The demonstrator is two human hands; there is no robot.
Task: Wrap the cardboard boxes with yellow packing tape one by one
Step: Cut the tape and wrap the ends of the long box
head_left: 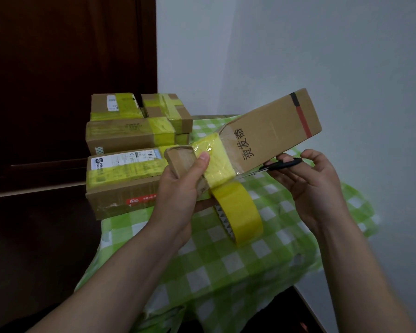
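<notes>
Box (274,131): our left hand (178,188) grips end; tape roll (240,212) hangs below. Right hand (315,179) grasps scissors (283,163) alongside; best we cut taut, close to box.

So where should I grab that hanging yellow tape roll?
Pinch the tape roll across its lower rim, coming from below. It hangs on edge from the long box by its own strip, so the top is stuck, and the left hand crowds the left side.

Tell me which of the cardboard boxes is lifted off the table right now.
The long narrow box with black characters and a red stripe, gripped by the left hand. The other boxes sit stacked on the green checked cloth.
</notes>
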